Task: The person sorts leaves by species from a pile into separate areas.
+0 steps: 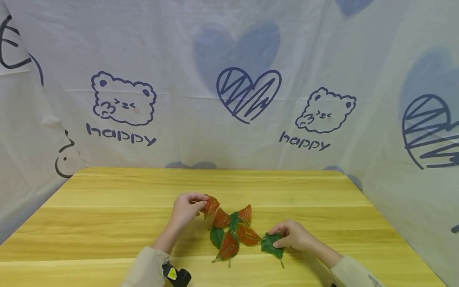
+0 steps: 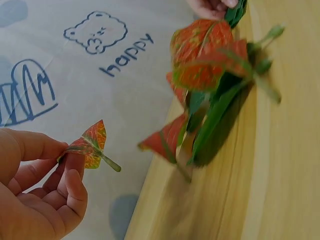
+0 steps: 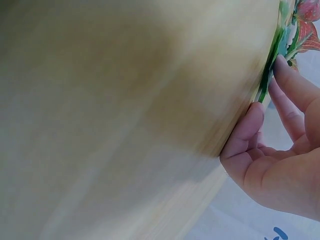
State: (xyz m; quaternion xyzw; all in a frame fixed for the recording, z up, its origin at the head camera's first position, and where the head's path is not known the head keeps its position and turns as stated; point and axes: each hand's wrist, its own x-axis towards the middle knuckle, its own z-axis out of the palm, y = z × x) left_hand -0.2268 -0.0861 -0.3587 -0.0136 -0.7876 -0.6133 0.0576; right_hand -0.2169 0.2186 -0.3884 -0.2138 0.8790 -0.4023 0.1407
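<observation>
Between thumb and fingertips my left hand (image 1: 187, 207) pinches a red leaf (image 1: 212, 205) with yellow-green veins, at the back left of a leaf cluster. In the left wrist view this red leaf (image 2: 90, 142) shows a short green stem. My right hand (image 1: 292, 235), low over the table on the right, pinches a green leaf (image 1: 271, 244) whose stem points toward me. The right wrist view shows that green leaf (image 3: 270, 65) edge-on at the fingertips. Several red leaves, one a large mottled leaf (image 1: 247, 234), lie between the hands, partly over green leaves (image 1: 216, 236).
The leaves lie on a wooden table (image 1: 107, 223) with light yellow grain. Behind it and along its sides hangs a pale cloth (image 1: 186, 119) printed with bears, hearts and lettering. A black wrist device (image 1: 175, 275) sits at my left sleeve.
</observation>
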